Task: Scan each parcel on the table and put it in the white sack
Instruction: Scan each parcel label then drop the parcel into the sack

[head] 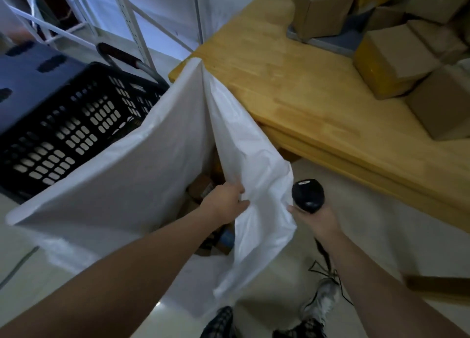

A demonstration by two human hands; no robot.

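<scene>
**Sack held open beside the table, scanner in the other hand**

The left hand [225, 202] grips the near edge of the large white plastic sack [122, 175], with its fingers curled over a fold of the thin material and the forearm reaching across the sack's mouth. The sack stands on the pale floor [368, 225] just beside the light wooden table [287, 83], and its far top corner comes up against the table's corner. Inside the sack, below the left hand, lie several brown cardboard parcels [201, 185], partly hidden by the arm and the sack wall.

The right hand [316, 219] is wrapped round the handle of a black handheld barcode scanner [308, 195]. The scanner's rounded head points upward, just beside the sack's outer wall. A dark cable [322, 252] hangs down from below the hand.

On the far right part of the table sits a heap of brown cardboard boxes [396, 55], some wrapped in yellow tape, well apart from both hands.

To the left of the sack stands a black perforated plastic crate [76, 126], touching the sack's wall. Behind it rises white metal shelving [128, 19]. A grey and white lace-up shoe [321, 300] shows on the floor near the bottom edge.
</scene>
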